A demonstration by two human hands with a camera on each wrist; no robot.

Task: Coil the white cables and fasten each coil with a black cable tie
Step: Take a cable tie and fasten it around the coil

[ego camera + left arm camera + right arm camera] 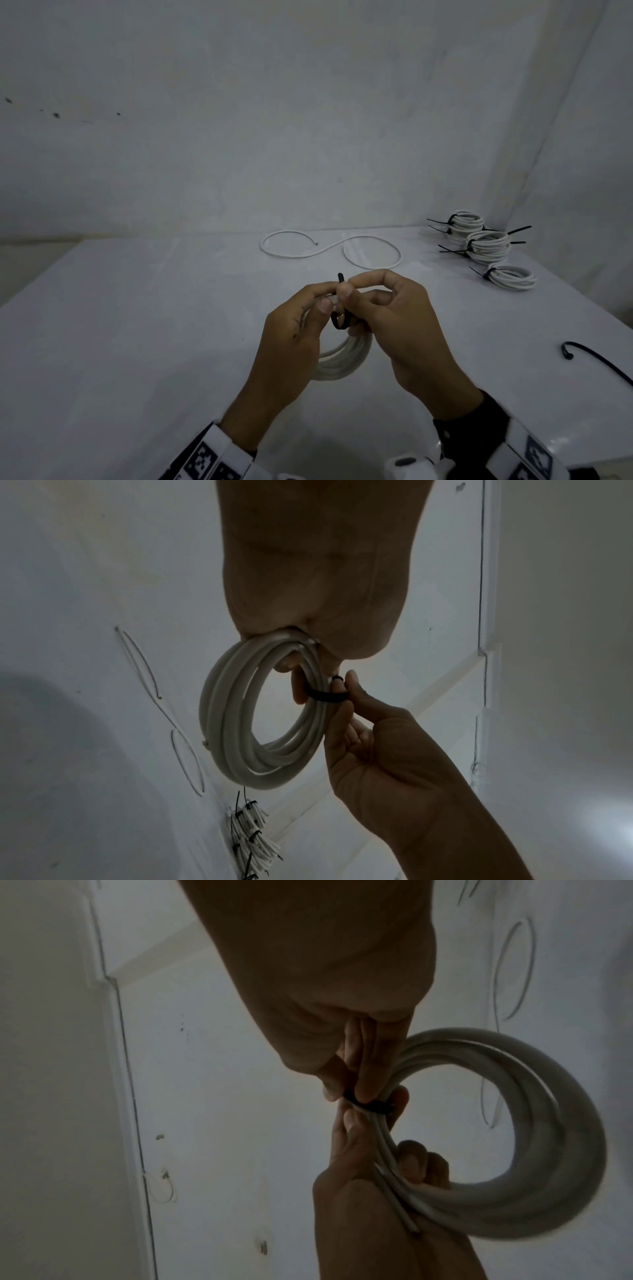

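pale grey tabletop (144,342) under a bare wall, dimly lit. over it the left hand (291,346) grips a round coil of white cable (342,359), fingers curled through the loop, while the right hand (400,329) pinches a black plastic cable tie (340,320) wrapped round the strands. looks like the fastening step; next the tail wants feeding through the head and pulling snug. tied white coils (486,243) sit far right, one loose white cable (329,248) waits behind, a spare black tie (596,359) nearby.
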